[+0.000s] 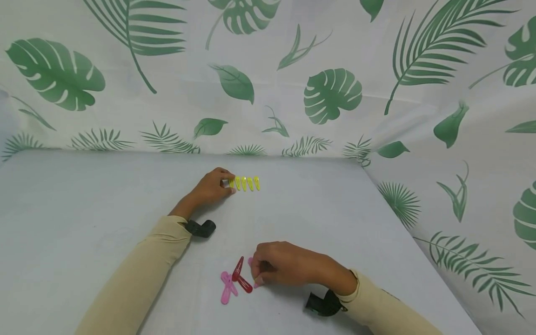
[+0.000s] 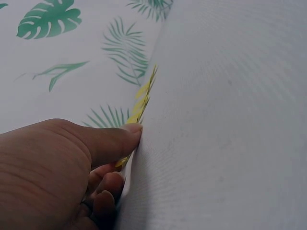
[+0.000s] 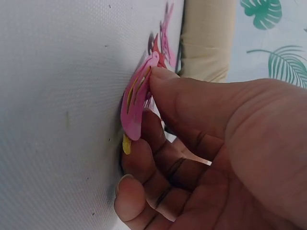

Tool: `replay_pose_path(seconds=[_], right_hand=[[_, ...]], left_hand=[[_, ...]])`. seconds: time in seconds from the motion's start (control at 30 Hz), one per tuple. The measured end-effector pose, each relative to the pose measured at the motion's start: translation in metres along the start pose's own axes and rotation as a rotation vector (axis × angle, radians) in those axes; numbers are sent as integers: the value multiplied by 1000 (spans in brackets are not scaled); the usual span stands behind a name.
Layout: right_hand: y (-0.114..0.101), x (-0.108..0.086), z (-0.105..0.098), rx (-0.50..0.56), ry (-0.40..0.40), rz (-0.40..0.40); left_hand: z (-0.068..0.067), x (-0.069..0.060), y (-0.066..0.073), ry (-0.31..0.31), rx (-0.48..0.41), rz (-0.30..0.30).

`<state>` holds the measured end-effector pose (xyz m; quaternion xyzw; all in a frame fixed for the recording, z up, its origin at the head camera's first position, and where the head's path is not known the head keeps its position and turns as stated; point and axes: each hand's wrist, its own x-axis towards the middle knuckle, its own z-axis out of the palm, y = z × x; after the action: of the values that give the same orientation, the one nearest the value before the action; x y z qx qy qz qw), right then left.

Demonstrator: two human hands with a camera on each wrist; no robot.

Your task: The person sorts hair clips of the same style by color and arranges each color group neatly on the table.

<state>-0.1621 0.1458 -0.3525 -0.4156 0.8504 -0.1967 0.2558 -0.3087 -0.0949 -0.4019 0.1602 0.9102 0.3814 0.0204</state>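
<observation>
Several yellow snap hair clips [image 1: 250,183] stand side by side in a short row on the white table. My left hand [image 1: 208,188] is at the left end of that row, thumb and fingers pinching the leftmost yellow hair clip [image 2: 120,163] at its two ends. Nearer to me, my right hand [image 1: 289,263] holds a pink hair clip [image 3: 132,108] between thumb and fingers, close to the tabletop. Part of a yellow clip [image 3: 126,144] shows beneath the pink one. Left of this hand lie two red hair clips [image 1: 237,269] and crossed pink clips [image 1: 226,293].
A white cloth covers the table [image 1: 314,200]. Behind it and along the right side hangs a leaf-printed sheet [image 1: 259,93]. Both forearms wear beige sleeves [image 1: 138,270], and a black wrist camera [image 1: 202,228] sits at the left cuff.
</observation>
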Motion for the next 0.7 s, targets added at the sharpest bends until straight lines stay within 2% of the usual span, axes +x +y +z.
replay_pose_path(seconds=[0.2,0.3,0.4,0.57,0.7], right_hand=[[2,0,0,4,10,-35],[1,-1,-2,28,17,-20],[1,-3,-4,38,27,34],[-2,-8,-8,-6,20,150],[-5,-11,-7,-27,16,201]], left_hand=[[-2,-2,3,1,-6,-3],[-2,-1,2,0,-2,-4],[-1,-1,1,-5,1,-4],[-1,0,1,-10,0,-7],[-2,0,2,-12,2,-15]])
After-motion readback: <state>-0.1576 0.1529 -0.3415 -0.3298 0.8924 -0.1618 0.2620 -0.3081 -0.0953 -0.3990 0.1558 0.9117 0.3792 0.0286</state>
